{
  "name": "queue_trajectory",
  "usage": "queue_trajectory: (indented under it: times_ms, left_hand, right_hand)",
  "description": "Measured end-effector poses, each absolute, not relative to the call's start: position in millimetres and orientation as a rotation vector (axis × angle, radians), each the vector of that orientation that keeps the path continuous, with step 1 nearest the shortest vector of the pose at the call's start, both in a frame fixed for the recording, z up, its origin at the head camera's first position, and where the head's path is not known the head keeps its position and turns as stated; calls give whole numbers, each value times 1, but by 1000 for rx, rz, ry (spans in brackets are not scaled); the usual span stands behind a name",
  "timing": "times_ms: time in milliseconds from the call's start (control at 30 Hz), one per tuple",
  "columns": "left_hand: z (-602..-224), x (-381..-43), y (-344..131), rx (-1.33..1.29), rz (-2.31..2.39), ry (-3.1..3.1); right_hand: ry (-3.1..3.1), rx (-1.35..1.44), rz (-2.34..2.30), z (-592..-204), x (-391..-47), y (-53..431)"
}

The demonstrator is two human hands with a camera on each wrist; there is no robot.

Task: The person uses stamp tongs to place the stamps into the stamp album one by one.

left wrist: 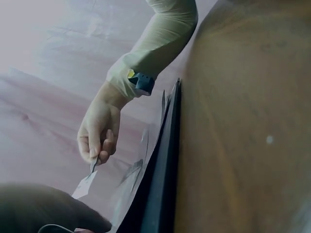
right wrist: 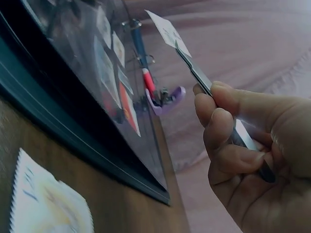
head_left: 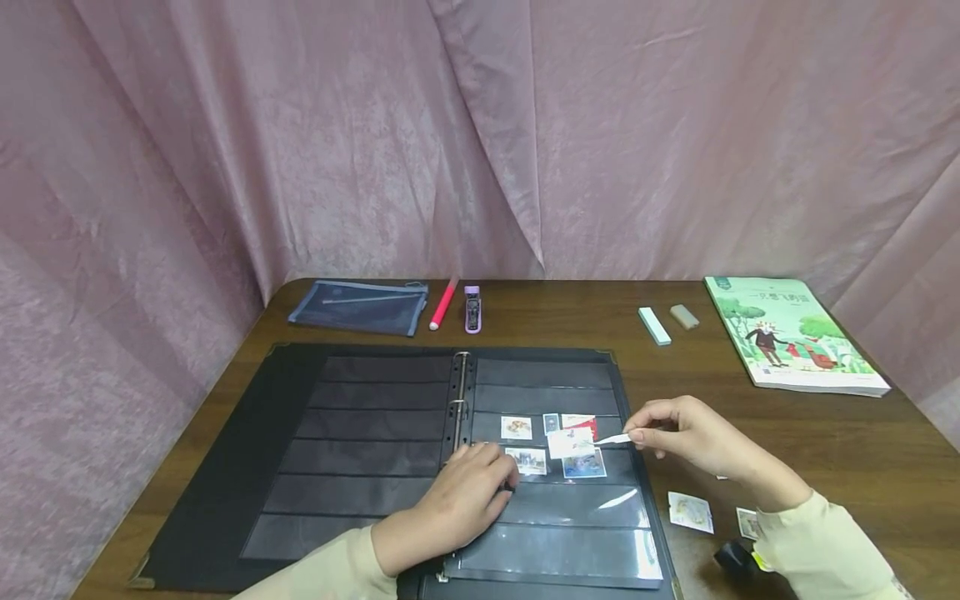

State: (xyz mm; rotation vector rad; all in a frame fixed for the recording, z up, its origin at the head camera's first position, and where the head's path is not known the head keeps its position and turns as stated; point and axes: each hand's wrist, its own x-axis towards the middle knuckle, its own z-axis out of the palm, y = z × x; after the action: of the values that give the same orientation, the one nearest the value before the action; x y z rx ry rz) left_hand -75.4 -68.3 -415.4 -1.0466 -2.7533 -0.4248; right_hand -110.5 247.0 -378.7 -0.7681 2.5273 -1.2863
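Observation:
My right hand (head_left: 678, 429) grips metal tweezers (right wrist: 199, 77) between thumb and fingers. Their tips pinch the edge of a small white stamp (right wrist: 167, 33), raised above the page in the right wrist view. Below it, an open black stamp album (head_left: 375, 460) has clear strip pockets on both pages. On its right page lie several stamps, among them an orange-brown one (head_left: 516, 427), a grey landscape one (head_left: 527, 461), a blue one (head_left: 584, 464) and a partly covered red one (head_left: 588, 424). My left hand (head_left: 468, 492) rests on that page near the ring spine, fingers loosely bent.
Loose stamps (head_left: 690, 512) lie right of the album, by my right sleeve. Behind it are a blue mesh pouch (head_left: 360, 307), a red pen (head_left: 444, 305), a purple nail clipper (head_left: 472, 310), a pale bar (head_left: 655, 326), an eraser (head_left: 684, 316) and a green book (head_left: 787, 333).

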Motion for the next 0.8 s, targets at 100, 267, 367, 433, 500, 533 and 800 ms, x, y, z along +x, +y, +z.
queue_trajectory:
  times_ms: [100, 267, 367, 433, 500, 533, 800]
  left_hand:
    - [-417, -77, -68, -1030, -455, -2723]
    - [-417, -77, -69, -1033, -484, -2702]
    - [-417, -78, -69, -1040, -503, -2692]
    - [-417, -78, -69, -1040, -513, -2684]
    - [-418, -78, -69, -1040, -518, -2674]
    - [-418, -79, -69, -1039, -519, -2668]
    - [-419, -79, -70, -1021, -574, -2635]
  right_hand:
    - [2521, -699, -1275, -382, -109, 240]
    - [2504, -635, -1273, -387, -107, 229]
    - [2499, -621, -1272, -388, -105, 223]
    - [2493, -620, -1270, -388, -103, 220]
    - [2499, -635, -1262, -389, -102, 217]
    - [2503, -646, -1258, -389, -102, 216]
    - [2516, -733, -1244, -397, -102, 207]
